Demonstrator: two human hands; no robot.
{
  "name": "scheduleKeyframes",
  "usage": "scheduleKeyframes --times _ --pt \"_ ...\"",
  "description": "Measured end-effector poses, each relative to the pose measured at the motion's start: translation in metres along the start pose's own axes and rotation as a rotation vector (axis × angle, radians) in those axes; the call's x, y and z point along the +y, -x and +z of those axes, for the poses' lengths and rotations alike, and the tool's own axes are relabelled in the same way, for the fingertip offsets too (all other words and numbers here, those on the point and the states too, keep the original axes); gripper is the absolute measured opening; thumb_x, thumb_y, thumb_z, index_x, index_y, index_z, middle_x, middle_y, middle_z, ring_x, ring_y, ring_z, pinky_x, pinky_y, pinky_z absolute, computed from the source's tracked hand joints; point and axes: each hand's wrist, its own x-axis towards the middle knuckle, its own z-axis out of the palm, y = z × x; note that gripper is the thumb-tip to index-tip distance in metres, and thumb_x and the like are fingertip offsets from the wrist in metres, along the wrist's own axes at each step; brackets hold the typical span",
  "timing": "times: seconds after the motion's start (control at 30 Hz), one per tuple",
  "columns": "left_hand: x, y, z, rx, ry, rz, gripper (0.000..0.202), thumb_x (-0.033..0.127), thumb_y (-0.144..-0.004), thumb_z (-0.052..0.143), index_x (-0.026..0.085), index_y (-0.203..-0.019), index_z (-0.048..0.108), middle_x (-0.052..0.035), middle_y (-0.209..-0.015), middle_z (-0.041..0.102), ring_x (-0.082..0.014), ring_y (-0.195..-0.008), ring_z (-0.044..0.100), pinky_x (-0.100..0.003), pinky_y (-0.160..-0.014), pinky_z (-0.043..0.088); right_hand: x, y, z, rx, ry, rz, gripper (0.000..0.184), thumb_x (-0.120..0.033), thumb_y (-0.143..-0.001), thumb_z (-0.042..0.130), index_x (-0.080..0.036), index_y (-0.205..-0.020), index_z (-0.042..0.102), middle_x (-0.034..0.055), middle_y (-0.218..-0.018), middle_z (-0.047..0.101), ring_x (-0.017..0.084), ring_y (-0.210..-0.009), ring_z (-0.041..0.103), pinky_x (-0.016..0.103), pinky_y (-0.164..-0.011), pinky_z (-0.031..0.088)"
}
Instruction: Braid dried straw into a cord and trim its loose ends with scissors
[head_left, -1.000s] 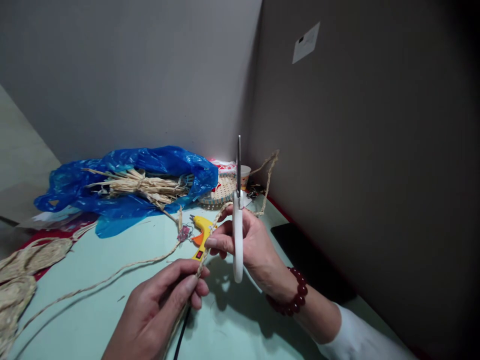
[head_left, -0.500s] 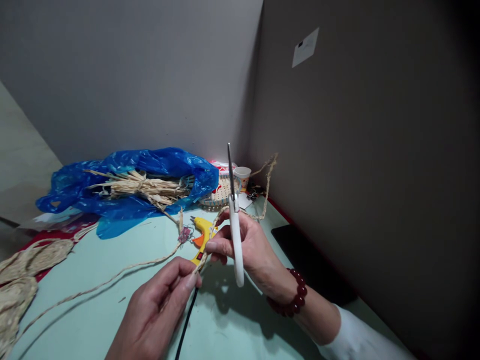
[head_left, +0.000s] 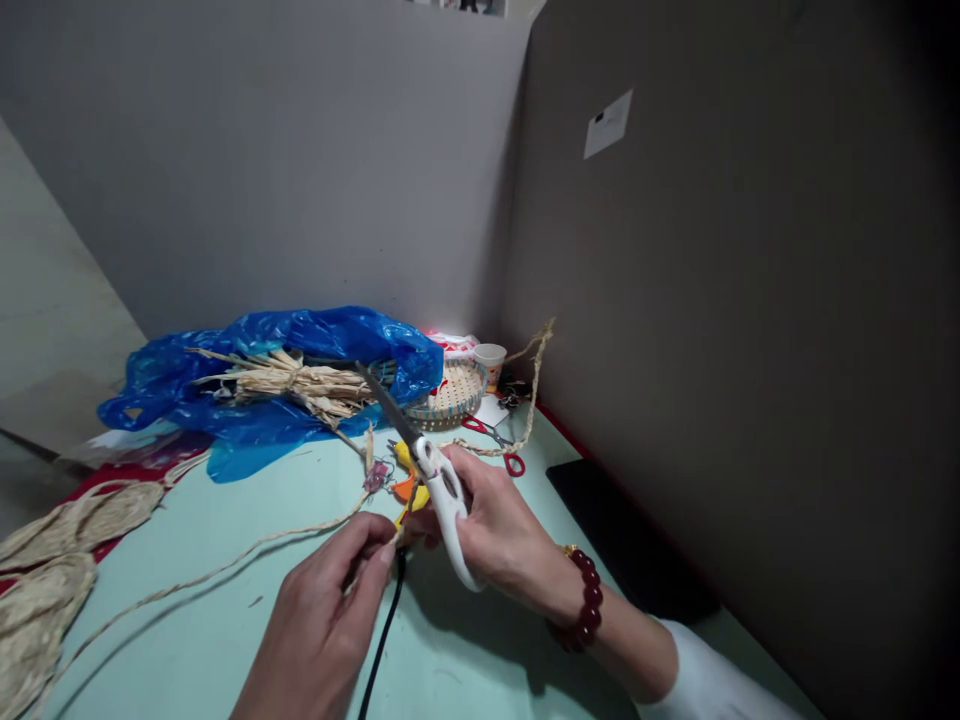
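Pinched between thumb and forefinger of my left hand (head_left: 330, 600) is a braided straw cord (head_left: 396, 538), low over the table. My right hand (head_left: 502, 520) is closed on white-handled scissors (head_left: 442, 490), whose dark blades point up and to the left. Its fingertips come close to the cord by my left hand; the scissors partly hide them. Behind the scissors lies a yellow hot glue gun (head_left: 405, 455) with an orange trigger and a black cable. More braided cord (head_left: 536, 385) runs behind my right hand and loops up at the back right.
A blue plastic bag (head_left: 337, 335) with a straw bundle (head_left: 300, 380) lies at the back. Near it are a woven basket (head_left: 450, 395), a paper cup (head_left: 490, 360) and red-handled scissors (head_left: 514, 463). Woven straw pieces (head_left: 45, 600) lie left, a black flat object (head_left: 630, 540) right.
The white-handled scissors have turned from nearly upright to leaning left. My right hand has rotated and moved slightly, uncovering the red-handled scissors. My left hand keeps its pinch, and the view has shifted slightly.
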Motion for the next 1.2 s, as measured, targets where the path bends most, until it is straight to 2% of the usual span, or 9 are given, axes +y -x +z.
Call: scheduleKeyframes --times 0.17,0.33,0.4,0.57,0.7,0.8,0.9,1.03,1.2 --pt "0.003 -0.001 -0.003 0.013 0.137 -0.089 0.028 0.051 -0.081 0.058 0.024 -0.081 0.061 0.003 -0.068 0.057 -0.0151 -0.064 0.047 -0.024 -0.057 0.031 -0.002 -0.004 -0.001 0.047 -0.228 0.116 0.033 -0.019 -0.068 0.075 -0.023 -0.084 0.047 -0.0075 -0.068 0.051 0.011 -0.059 0.054 0.022 -0.054 0.044" --pt "0.008 -0.001 -0.006 -0.064 0.494 -0.242 0.031 0.049 -0.075 0.068 0.019 -0.082 0.068 0.0079 -0.054 0.032 -0.0082 -0.051 0.024 -0.017 -0.046 0.02 -0.004 -0.008 -0.004 -0.009 -0.495 0.146 0.037 -0.024 -0.067 0.078 -0.021 -0.086 0.046 -0.0064 -0.067 0.054 0.013 -0.061 0.059 0.023 -0.057 0.047" --pt "0.013 0.0 -0.007 -0.056 0.635 -0.274 0.027 0.044 -0.072 0.072 0.017 -0.079 0.069 0.0076 -0.054 0.034 -0.0068 -0.05 0.022 -0.015 -0.044 0.02 -0.004 -0.008 -0.006 -0.015 -0.479 0.141 0.036 -0.025 -0.069 0.077 -0.021 -0.089 0.046 -0.0052 -0.07 0.057 0.011 -0.058 0.058 0.022 -0.054 0.046" --pt "0.025 0.002 -0.012 0.08 0.802 -0.31 0.022 0.034 -0.066 0.079 0.017 -0.078 0.071 0.0024 -0.066 0.052 -0.0033 -0.046 0.022 -0.014 -0.042 0.026 -0.01 -0.002 -0.016 -0.01 -0.144 0.055 0.032 -0.027 -0.078 0.07 -0.024 -0.098 0.045 -0.0062 -0.068 0.055 0.01 -0.053 0.047 0.022 -0.052 0.04" --pt "0.023 -0.003 -0.022 0.197 0.865 -0.252 0.022 0.032 -0.065 0.08 0.018 -0.08 0.07 0.0033 -0.062 0.052 -0.0028 -0.043 0.025 -0.015 -0.039 0.027 -0.017 0.003 -0.019 -0.054 0.202 -0.147 0.03 -0.025 -0.075 0.069 -0.024 -0.092 0.045 -0.0093 -0.06 0.042 0.009 -0.051 0.035 0.022 -0.049 0.029" --pt "0.016 -0.007 -0.029 0.227 0.906 -0.181 0.018 0.029 -0.067 0.079 0.018 -0.079 0.069 0.0045 -0.06 0.05 -0.0026 -0.044 0.027 -0.013 -0.04 0.027 -0.013 0.004 -0.017 -0.145 0.444 -0.262 0.02 -0.025 -0.076 0.063 -0.022 -0.087 0.046 -0.0068 -0.061 0.044 0.011 -0.052 0.034 0.025 -0.052 0.026" --pt "0.012 -0.008 -0.033 0.248 0.915 -0.119 0.017 0.029 -0.071 0.077 0.02 -0.083 0.069 0.0048 -0.058 0.049 -0.0045 -0.048 0.033 -0.012 -0.043 0.03 -0.006 0.004 -0.015 -0.169 0.664 -0.321 0.013 -0.024 -0.075 0.057 -0.022 -0.084 0.047 -0.004 -0.062 0.048 0.013 -0.054 0.038 0.027 -0.054 0.024" --pt "0.013 -0.005 -0.032 0.287 0.864 -0.064 0.019 0.031 -0.072 0.077 0.022 -0.088 0.069 0.0021 -0.071 0.06 -0.0055 -0.054 0.041 -0.013 -0.047 0.034 0.001 0.003 -0.016 -0.143 0.802 -0.366 0.025 -0.02 -0.067 0.053 -0.022 -0.091 0.051 -0.0017 -0.064 0.052 0.016 -0.057 0.042 0.029 -0.056 0.023" --pt "0.019 -0.003 -0.028 0.303 0.852 -0.053 0.019 0.03 -0.073 0.077 0.022 -0.087 0.068 0.0035 -0.069 0.058 -0.0047 -0.051 0.038 -0.014 -0.045 0.033 0.002 0.002 -0.022 -0.07 0.869 -0.451 0.039 -0.016 -0.06 0.046 -0.021 -0.098 0.053 -0.0021 -0.061 0.051 0.017 -0.056 0.041 0.03 -0.055 0.024"
